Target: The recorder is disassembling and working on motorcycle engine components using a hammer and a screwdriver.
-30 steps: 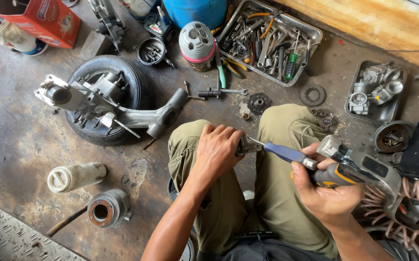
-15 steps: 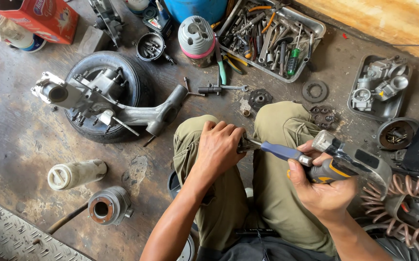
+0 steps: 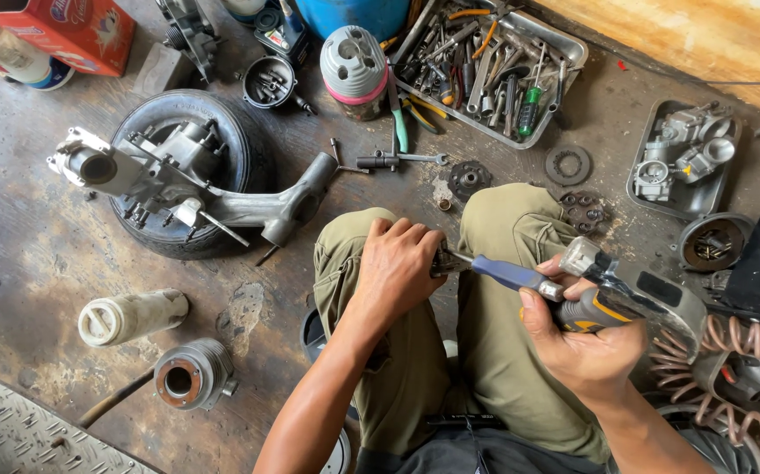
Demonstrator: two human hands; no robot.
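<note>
Head view: a person sits on a workshop floor [image 3: 29, 254]. The left hand [image 3: 397, 268] wraps its fingers around a small metal part, mostly hidden, held above the knees. The right hand [image 3: 582, 338] grips a hammer [image 3: 634, 294] together with a blue-handled screwdriver [image 3: 507, 274], its tip against the part. The work looks midway; an engine casing [image 3: 178, 175] lies on a tyre [image 3: 240, 149].
</note>
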